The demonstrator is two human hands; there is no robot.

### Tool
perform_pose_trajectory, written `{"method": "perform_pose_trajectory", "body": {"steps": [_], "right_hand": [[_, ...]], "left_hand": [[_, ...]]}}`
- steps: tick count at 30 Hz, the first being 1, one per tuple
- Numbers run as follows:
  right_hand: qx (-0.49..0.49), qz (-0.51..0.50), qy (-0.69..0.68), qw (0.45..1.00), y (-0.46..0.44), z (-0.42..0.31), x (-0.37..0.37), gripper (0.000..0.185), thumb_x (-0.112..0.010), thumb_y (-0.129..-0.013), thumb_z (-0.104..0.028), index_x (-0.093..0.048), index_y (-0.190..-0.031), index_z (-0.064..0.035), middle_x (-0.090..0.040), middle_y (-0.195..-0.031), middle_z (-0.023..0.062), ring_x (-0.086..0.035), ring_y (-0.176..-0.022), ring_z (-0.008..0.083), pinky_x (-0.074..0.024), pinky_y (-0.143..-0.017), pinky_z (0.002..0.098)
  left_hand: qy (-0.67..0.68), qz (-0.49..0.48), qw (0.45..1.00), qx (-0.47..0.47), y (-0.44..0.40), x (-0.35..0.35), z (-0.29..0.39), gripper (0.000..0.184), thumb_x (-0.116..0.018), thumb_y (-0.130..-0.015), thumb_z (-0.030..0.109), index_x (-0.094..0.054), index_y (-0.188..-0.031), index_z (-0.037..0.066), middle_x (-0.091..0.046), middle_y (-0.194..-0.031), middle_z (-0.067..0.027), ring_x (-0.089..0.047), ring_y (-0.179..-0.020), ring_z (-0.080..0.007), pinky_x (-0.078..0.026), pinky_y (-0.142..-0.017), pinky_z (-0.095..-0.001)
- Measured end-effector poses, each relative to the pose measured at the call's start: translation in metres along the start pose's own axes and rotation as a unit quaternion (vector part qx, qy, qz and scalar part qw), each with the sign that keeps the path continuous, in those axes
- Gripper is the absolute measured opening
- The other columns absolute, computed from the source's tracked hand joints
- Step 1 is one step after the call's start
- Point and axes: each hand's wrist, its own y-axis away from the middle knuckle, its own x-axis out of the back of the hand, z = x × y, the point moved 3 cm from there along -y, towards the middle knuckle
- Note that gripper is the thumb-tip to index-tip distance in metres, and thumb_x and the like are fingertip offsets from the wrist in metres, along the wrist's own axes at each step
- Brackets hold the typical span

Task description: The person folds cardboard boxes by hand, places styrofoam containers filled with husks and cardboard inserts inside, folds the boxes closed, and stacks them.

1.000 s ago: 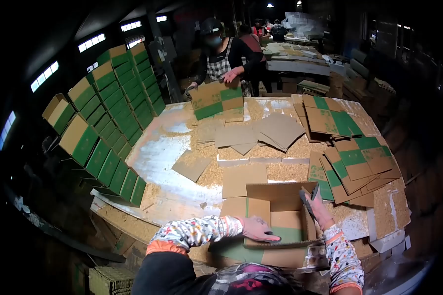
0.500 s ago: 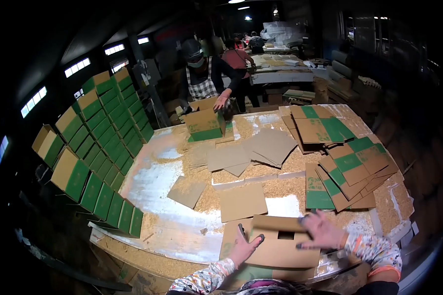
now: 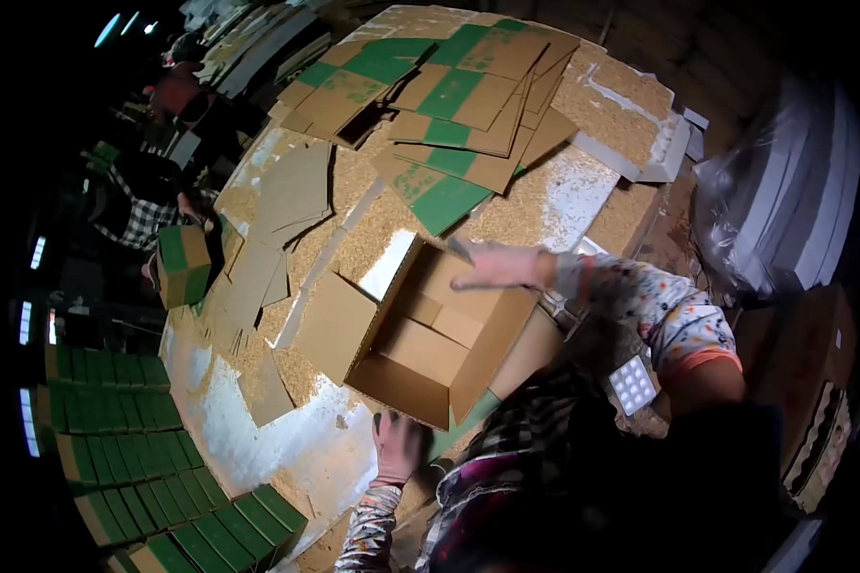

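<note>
An open cardboard box [image 3: 495, 351] stands in front of me, its top opening facing up and folded flaps showing at its bottom. My right hand [image 3: 502, 265] is over the box's far right corner, fingers stretched and apart, slightly blurred. My left hand [image 3: 398, 447] is beside the near left corner with its fingers spread; whether it touches the cardboard I cannot tell. A flat cardboard sheet [image 3: 336, 325] lies against the box's left side. Part of a green-marked piece [image 3: 468, 420] shows beneath the near edge.
Flattened green-and-brown cartons [image 3: 473, 105] lie piled on the sawdust-covered table [image 3: 621, 95]. Plain cardboard sheets [image 3: 291, 191] are at the left. Stacked green boxes [image 3: 129, 449] stand at lower left. A co-worker [image 3: 143, 205] is beside another box [image 3: 183, 263]. Plastic-wrapped material [image 3: 769, 191] stands right.
My view has turned to the right and tilted. The cardboard piece between my hands now shows as an open box with its inside visible. My hands have moved to its opposite corners.
</note>
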Motion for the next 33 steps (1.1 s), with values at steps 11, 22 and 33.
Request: {"method": "perform_pose_trajectory", "body": {"steps": [11, 22, 33], "right_hand": [[-0.089, 0.573, -0.139, 0.803, 0.001, 0.156, 0.141, 0.060, -0.058, -0.091, -0.037, -0.043, -0.129, 0.0074, -0.058, -0.113, 0.0272, -0.058, -0.103, 0.0334, -0.0474, -0.091, 0.0390], [-0.036, 0.495, -0.228, 0.838, 0.079, 0.394, 0.299, 0.054, -0.063, -0.087, -0.025, -0.047, -0.132, 0.0003, -0.058, -0.121, 0.0104, -0.052, -0.112, 0.0241, -0.0403, -0.096, 0.0323], [0.004, 0.384, 0.092, 0.919, 0.182, 0.246, 0.049, 0.070, -0.074, -0.076, -0.010, -0.039, -0.135, 0.0035, -0.053, -0.129, 0.0158, -0.052, -0.118, 0.0220, -0.0398, -0.102, 0.0335]], "left_hand": [[0.089, 0.278, 0.905, 0.310, -0.092, 0.025, -0.048, 0.026, -0.055, -0.094, 0.019, -0.062, -0.101, -0.004, -0.064, -0.093, -0.0138, -0.059, -0.084, -0.0266, -0.046, -0.079, -0.0363], [-0.176, 0.060, 0.934, 0.307, -0.135, 0.042, -0.003, 0.064, -0.066, -0.077, 0.011, -0.039, -0.135, 0.003, -0.051, -0.113, -0.0254, -0.049, -0.107, -0.0395, -0.039, -0.095, -0.0448], [0.005, 0.142, 0.963, 0.230, -0.078, 0.097, -0.054, 0.053, -0.050, -0.079, -0.008, -0.052, -0.129, 0.010, -0.062, -0.100, -0.0167, -0.059, -0.092, -0.0333, -0.048, -0.081, -0.0413]]}}
